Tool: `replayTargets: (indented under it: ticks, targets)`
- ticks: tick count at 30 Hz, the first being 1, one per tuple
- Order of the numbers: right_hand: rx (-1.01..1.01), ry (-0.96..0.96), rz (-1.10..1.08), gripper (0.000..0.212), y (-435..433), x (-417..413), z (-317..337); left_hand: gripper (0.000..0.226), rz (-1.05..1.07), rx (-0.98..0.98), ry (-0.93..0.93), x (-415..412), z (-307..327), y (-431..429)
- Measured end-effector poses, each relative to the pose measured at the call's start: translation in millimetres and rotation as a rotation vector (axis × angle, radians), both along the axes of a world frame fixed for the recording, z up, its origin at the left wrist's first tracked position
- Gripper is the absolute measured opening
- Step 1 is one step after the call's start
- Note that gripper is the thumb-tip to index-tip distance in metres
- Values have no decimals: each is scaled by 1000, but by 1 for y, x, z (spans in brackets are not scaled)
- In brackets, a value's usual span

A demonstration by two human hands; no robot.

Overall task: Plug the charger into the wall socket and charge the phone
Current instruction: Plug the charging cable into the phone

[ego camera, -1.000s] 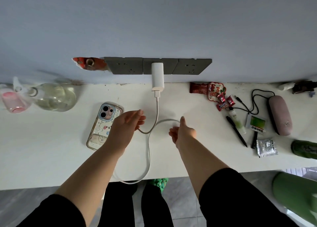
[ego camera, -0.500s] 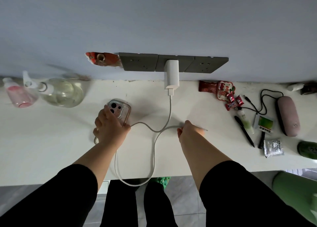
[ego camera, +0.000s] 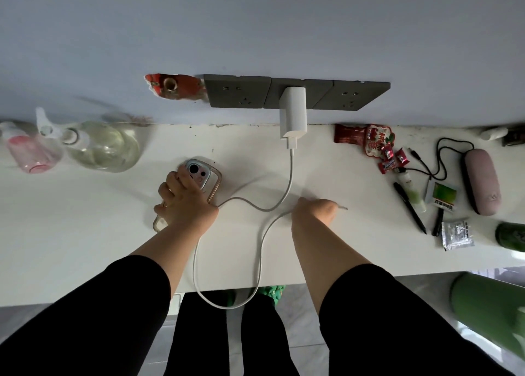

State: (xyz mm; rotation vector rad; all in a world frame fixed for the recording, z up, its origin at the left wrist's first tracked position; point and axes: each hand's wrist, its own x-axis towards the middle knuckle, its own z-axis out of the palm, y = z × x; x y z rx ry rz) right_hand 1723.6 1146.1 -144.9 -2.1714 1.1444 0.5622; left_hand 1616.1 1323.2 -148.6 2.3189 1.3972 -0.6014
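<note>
both hands are on the white counter [ego camera: 85, 233] at frame centre. left hand [ego camera: 184, 202] wraps its fingers around the phone [ego camera: 200, 175]; right hand [ego camera: 312, 212] pinches the cable [ego camera: 288, 188] end. charger [ego camera: 294, 111] sits in the wall socket [ego camera: 297, 94].

red snack packet [ego camera: 379, 141], Chinese print, illegible
</note>
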Motion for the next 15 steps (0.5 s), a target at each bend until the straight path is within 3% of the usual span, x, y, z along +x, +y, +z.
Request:
replayTargets:
  ticks: [5, 11, 15]
  targets:
    - [-27, -30, 87, 36, -6, -9, 0, 98, 16, -79, -110, -12, 9, -5]
    - [198, -79, 284, 12, -17, -16, 10, 90, 185, -175, -259, -12, 24, -13]
    - [307, -64, 366, 27, -23, -27, 45, 83, 325, -290, -364, -9, 44, -9]
